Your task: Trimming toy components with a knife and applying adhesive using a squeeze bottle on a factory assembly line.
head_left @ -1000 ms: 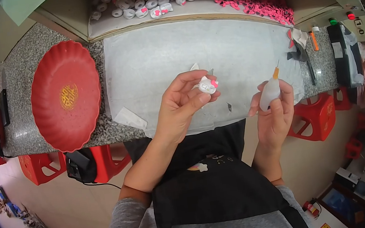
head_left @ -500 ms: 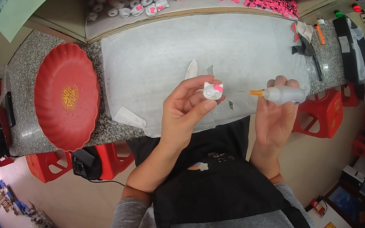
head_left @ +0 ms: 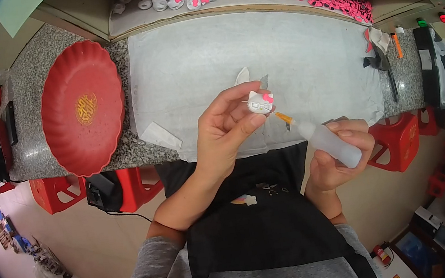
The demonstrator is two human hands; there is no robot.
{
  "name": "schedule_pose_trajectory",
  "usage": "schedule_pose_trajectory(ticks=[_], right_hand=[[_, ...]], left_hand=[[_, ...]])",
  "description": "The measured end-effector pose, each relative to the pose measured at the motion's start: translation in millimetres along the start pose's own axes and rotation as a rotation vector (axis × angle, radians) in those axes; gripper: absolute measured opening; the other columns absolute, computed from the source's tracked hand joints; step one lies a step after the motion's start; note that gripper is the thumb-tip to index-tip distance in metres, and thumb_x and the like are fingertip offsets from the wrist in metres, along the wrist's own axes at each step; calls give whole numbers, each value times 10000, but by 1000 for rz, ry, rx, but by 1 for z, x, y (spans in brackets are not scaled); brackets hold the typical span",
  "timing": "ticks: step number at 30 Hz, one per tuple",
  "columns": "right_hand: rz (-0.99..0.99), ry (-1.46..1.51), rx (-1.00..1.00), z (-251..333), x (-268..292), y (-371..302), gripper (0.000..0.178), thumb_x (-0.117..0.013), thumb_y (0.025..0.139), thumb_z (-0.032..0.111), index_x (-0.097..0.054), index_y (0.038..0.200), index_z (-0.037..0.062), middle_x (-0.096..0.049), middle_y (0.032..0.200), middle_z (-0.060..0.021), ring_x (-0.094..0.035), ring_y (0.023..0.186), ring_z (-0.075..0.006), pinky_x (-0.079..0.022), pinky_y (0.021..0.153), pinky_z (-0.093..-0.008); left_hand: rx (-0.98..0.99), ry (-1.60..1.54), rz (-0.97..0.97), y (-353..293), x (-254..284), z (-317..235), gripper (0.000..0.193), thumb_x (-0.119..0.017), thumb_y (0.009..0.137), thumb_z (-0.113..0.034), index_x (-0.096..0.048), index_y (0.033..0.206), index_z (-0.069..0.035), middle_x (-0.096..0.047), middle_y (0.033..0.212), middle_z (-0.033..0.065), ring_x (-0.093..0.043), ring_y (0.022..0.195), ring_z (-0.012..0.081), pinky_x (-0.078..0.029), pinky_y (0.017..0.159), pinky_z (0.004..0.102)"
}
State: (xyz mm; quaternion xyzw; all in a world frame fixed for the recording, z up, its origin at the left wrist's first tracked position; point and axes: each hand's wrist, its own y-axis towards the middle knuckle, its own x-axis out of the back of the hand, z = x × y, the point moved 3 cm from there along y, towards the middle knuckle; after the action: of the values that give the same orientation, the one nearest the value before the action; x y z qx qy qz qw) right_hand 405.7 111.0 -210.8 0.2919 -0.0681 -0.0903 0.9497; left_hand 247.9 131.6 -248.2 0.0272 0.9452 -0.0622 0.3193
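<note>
Between the thumb and fingers of my left hand is a small white cat-head figure with a pink bow at one ear. A translucent squeeze bottle with an orange needle tip lies in my right hand, its fingers closed around the body. The bottle slants up to the left, and its tip is right beside the lower edge of the cat head; whether they touch I cannot tell. Beneath both hands spreads a white sheet on the granite table.
To the left stands a large red scalloped tray. Several white cat-head pieces and a heap of pink bows fill the shelf at the back. An orange pen-like stick and dark scraps lie at the right. Red stools stand below.
My right hand has turned the bottle from nearly level to slanting and brought its tip left to the cat head. The cat head has tilted slightly in my left hand.
</note>
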Motion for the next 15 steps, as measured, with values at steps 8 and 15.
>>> schedule_pose_trajectory(ticks=[8, 15], right_hand=[[39, -39, 20, 2, -2, 0, 415, -700, 654, 276, -418, 871, 62, -457, 813, -91, -468, 682, -156, -412, 609, -261], [63, 15, 83, 3, -4, 3, 422, -744, 604, 158, -452, 892, 57, -492, 840, -92, -525, 628, -150, -455, 555, -253]], left_hand=[[12, 15, 0, -1, 1, 0, 412, -592, 735, -58, -428, 1105, 21, -533, 1007, 137, -545, 901, 205, -420, 820, 316], [14, -5, 3, 0, 1, 1, 408, -590, 736, -55, -430, 1103, 20, -530, 1007, 135, -537, 906, 194, -421, 827, 323]])
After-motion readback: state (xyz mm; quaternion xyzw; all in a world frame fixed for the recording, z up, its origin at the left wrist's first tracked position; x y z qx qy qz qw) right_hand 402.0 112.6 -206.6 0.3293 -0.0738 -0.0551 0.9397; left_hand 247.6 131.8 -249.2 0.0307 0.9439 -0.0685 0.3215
